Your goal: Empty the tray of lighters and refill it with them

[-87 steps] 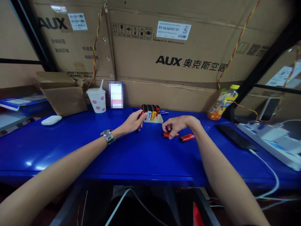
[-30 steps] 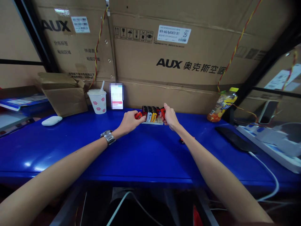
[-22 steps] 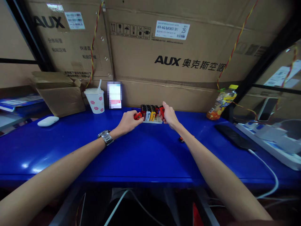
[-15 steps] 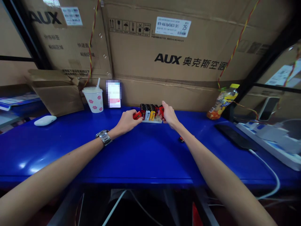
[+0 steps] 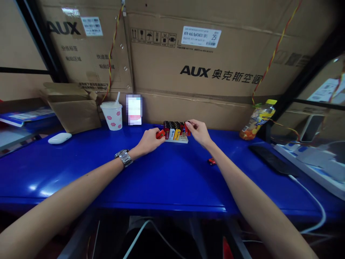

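Note:
A white tray (image 5: 176,140) stands near the back of the blue table, holding rows of upright lighters (image 5: 173,133) with black tops, in red, white and yellow. My left hand (image 5: 149,141) is closed on a small red toy car (image 5: 160,134) at the tray's left front corner; the fingers cover part of it. My right hand (image 5: 198,131) pinches a red lighter (image 5: 187,128) upright over the tray's right end. Some slots at that end hold nothing. Another red toy car (image 5: 211,161) lies on the table beside my right forearm.
Along the back stand a paper bag (image 5: 74,111), a paper cup with a straw (image 5: 111,117), a lit phone (image 5: 134,111) and a drink bottle (image 5: 257,120). A white case (image 5: 59,138) lies left. To the right are a black phone on a cable (image 5: 271,160) and a power strip (image 5: 309,172).
My right hand has changed its hold, now pinching the red lighter upright by its top at the tray's right end. My left hand stays by the tray with the toy car. The view has shifted slightly.

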{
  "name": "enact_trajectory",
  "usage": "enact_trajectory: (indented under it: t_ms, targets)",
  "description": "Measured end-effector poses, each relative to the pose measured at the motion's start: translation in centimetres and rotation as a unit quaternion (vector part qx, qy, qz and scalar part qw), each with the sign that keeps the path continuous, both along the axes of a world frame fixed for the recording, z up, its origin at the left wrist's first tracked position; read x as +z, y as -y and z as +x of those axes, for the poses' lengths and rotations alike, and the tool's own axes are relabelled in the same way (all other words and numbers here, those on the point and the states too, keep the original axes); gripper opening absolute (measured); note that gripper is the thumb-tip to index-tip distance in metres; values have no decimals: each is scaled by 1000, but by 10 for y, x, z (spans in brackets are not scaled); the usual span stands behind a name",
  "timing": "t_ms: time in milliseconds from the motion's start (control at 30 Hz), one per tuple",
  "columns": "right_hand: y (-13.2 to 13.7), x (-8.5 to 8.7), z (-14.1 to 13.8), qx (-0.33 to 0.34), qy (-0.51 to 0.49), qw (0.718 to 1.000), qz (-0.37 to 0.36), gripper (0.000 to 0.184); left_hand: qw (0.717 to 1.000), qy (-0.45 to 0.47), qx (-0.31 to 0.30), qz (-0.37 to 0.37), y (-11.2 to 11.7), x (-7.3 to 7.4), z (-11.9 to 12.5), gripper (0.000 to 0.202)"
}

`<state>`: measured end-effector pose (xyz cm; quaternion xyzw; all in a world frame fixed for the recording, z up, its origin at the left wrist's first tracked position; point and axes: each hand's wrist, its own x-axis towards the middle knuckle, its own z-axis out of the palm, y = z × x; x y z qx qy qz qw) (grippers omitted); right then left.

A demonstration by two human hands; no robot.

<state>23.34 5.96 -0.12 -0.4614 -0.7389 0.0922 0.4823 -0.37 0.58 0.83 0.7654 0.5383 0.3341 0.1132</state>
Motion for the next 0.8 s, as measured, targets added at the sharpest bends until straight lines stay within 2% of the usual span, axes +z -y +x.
enact_trajectory:
  t_ms: [167,267,600,733,800]
  targets:
    - [0,-7,0,24,-15,996,-87,32,1000,8,-23,4,-1,-2,-1,17]
    - [3,-8,-3,35,-11,993,-113,26,1000,5,-27,11,-2,-4,-1,17]
    - [8,-5,-3,24,38,997,-69,29,999,2,-32,-6,3,-2,1,15]
    - [17,7,-6,12,2,998,-56,23,999,15,-46,1,5,-2,3,12]
    - [27,16,-13,34,-11,997,-64,19,998,26,-55,6,6,-2,4,11]
